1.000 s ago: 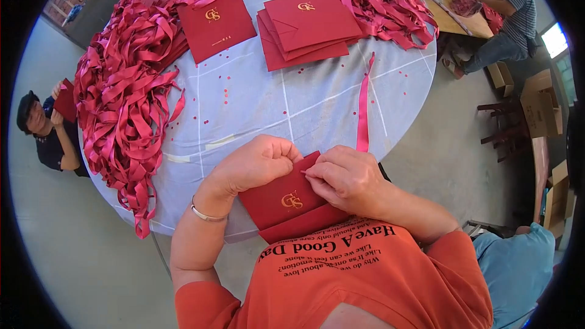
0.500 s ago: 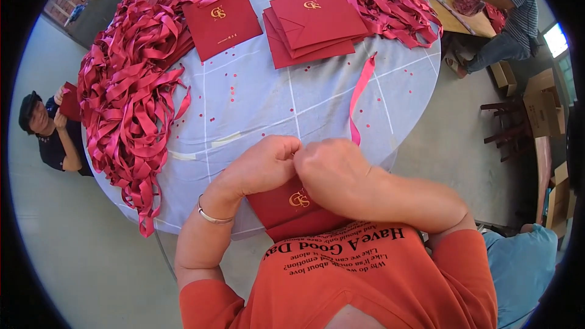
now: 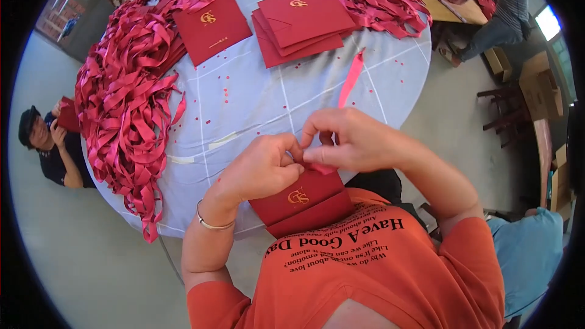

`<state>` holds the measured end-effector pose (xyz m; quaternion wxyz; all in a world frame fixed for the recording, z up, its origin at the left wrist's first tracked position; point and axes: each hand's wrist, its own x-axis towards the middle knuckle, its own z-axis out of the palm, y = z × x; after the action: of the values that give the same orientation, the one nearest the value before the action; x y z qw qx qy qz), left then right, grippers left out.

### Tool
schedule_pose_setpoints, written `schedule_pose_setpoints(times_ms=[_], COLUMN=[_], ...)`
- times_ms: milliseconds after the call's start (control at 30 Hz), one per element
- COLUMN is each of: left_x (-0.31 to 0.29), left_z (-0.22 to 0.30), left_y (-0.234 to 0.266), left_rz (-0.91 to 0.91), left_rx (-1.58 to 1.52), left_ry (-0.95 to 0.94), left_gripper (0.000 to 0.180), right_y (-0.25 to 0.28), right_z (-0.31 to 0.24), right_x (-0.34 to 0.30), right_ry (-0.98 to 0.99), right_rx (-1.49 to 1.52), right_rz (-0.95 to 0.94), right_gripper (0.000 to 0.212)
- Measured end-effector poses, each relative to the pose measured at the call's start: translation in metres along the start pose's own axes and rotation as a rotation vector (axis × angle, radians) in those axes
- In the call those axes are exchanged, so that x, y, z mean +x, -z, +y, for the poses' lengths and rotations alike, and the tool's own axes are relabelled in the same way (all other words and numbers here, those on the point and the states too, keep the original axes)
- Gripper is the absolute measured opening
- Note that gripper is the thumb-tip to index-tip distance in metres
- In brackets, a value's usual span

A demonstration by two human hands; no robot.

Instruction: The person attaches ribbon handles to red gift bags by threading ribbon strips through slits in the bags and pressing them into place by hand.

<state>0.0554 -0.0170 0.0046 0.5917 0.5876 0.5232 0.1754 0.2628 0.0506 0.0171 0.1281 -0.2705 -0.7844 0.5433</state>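
A dark red paper bag point(image 3: 277, 207) with a gold emblem rests against my body at the table's near edge, its lower part folded. My left hand point(image 3: 265, 161) is closed at the bag's top edge, thumb and fingers bent together. Right beside it, my right hand point(image 3: 353, 137) pinches with thumb and forefinger, its fingertips touching those of the left. A pink ribbon point(image 3: 351, 82) runs over the tablecloth to behind my right hand, and a short bit of ribbon shows beneath the thumb. What exactly lies between the fingertips is mostly hidden.
Heaped red ribbons point(image 3: 131, 103) cover the round table's left side, with another heap point(image 3: 372, 0) at the back right. Several red bags point(image 3: 304, 21) lie stacked, near a single bag point(image 3: 213, 30). One person point(image 3: 58, 146) sits left; another point(image 3: 509, 12) works far right. Cardboard boxes point(image 3: 539, 91) stand right.
My right hand has turned from a fist over the bag to a raised pinch, uncovering more of the bag's front. The ribbon's far end has shifted slightly left in view.
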Motion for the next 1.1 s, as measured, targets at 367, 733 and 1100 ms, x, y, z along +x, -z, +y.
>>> schedule_pose_setpoints(times_ms=[367,733,1100], left_x=[-0.013,-0.020,-0.016], left_z=[0.010,0.017,0.011], left_y=[-0.017,-0.023,-0.016], left_rz=[0.213,0.272,0.168], left_rx=[0.144,0.279,0.185], left_ry=[-0.109,-0.367,-0.302], left_gripper=[0.010,0.011,0.011], right_y=[0.022,0.019,0.008], right_z=[0.010,-0.001,0.033], right_x=[0.035,0.052,0.060], right_ry=[-0.106,-0.129,-0.243], right_rx=[0.179,-0.026,0.291], right_rz=[-0.404,-0.741,-0.168], right_gripper=[0.033,0.045,0.036])
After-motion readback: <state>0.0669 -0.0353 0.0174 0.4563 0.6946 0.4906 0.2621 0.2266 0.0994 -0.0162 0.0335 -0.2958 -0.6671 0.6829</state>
